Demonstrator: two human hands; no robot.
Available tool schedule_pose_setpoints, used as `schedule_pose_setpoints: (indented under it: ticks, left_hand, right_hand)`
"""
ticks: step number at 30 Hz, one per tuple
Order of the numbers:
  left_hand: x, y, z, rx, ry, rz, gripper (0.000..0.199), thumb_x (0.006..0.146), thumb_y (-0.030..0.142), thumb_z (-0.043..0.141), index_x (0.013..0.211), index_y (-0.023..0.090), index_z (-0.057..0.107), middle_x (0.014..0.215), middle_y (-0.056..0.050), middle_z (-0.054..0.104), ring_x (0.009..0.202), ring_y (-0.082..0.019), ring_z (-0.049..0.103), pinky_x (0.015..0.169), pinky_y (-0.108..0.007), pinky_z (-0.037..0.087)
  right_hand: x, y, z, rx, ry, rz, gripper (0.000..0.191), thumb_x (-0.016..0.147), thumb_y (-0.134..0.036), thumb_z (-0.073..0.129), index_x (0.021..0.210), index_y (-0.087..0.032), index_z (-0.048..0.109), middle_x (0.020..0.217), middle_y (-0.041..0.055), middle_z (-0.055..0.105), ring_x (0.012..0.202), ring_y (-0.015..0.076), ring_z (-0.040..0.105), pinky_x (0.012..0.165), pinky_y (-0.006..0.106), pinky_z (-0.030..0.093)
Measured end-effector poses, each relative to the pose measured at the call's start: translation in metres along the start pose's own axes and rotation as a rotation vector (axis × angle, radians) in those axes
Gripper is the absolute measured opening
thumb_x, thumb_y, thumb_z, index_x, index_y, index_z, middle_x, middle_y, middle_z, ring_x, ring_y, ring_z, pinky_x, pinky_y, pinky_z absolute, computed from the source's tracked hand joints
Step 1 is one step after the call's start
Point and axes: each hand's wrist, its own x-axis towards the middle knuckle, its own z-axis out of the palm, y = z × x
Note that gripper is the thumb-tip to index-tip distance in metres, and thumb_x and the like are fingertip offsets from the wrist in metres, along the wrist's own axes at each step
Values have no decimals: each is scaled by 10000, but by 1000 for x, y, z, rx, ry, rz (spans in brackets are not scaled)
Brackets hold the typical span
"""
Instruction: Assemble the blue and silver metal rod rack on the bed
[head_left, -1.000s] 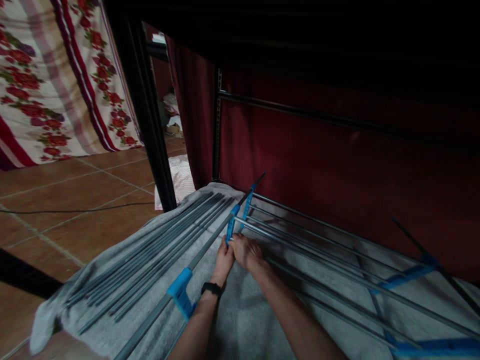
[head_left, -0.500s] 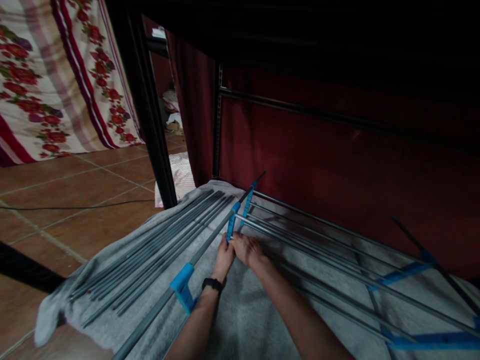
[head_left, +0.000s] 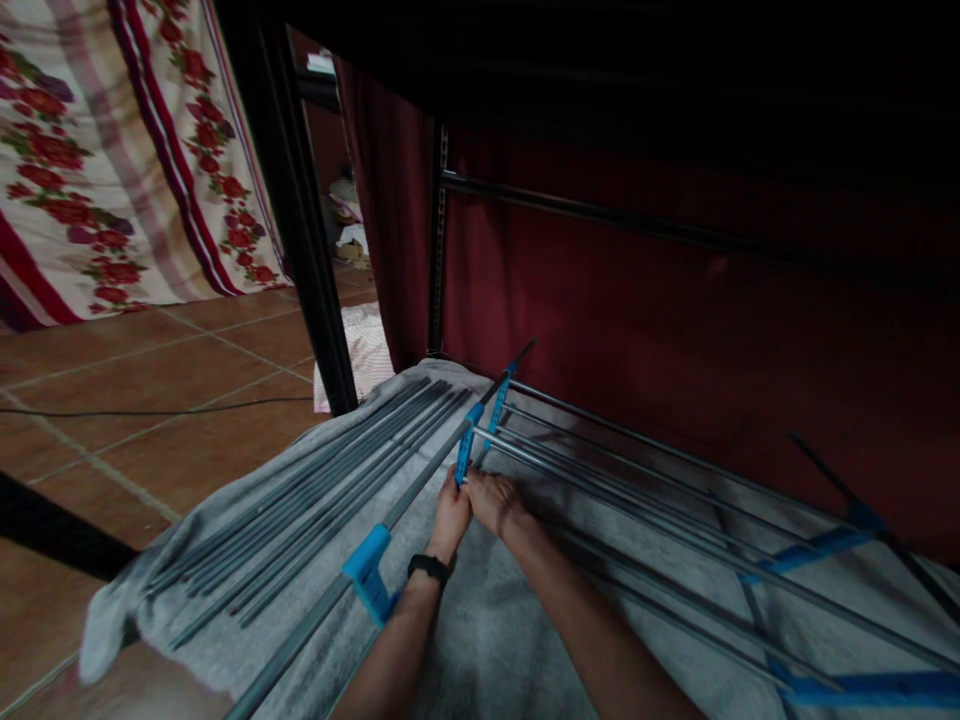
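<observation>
My left hand (head_left: 452, 515), with a black band on its wrist, is closed on the lower end of a blue plastic bracket (head_left: 465, 453). Right beside it, my right hand (head_left: 491, 500) has its fingers pressed around the end of a thin metal rod at that bracket. The bracket hangs from a long grey pole (head_left: 424, 480) that slants across the frame. Nearer to me, another blue bracket (head_left: 369, 575) is on the same pole. Several grey rods (head_left: 600, 483) run from the brackets toward the right.
Loose grey tubes (head_left: 322, 490) lie side by side on a grey blanket (head_left: 480, 640). Blue crosspieces (head_left: 870, 687) are at the lower right. A black metal post (head_left: 319, 250) stands left, and a dark shelf overhangs a red curtain (head_left: 637, 320).
The view has shifted slightly. Both hands stay at the same bracket, with almost no visible change in their grip.
</observation>
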Motion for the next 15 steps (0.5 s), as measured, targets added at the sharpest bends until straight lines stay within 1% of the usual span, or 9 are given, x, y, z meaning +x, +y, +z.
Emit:
schedule_pose_setpoints:
  ticks: [5,10,15]
  left_hand:
    - [1,1,-1,3,-9,-8,395,797,237,548,1160,186,695,1022,-97,751,1101,-259,686,1074,-456,508]
    - [0,2,-1,-1,-12,1,394,792,249,548,1149,181,701,1049,-104,753,1103,-265,687,1081,-473,505]
    - [0,2,-2,-4,-12,7,380,774,219,544,1115,183,709,1022,-97,759,1101,-270,687,1087,-484,499]
  right_hand:
    - [3,2,3,-9,-25,-6,328,1075,-306,372,1282,-204,606,1195,121,763,1101,232,730,935,352,530]
    - [3,2,5,-5,-29,-6,334,1078,-313,366,1270,-198,614,1187,121,767,1107,236,730,944,360,532]
    - [3,3,4,14,-21,0,335,1070,-327,395,1270,-183,621,1156,139,773,1097,252,734,936,374,538]
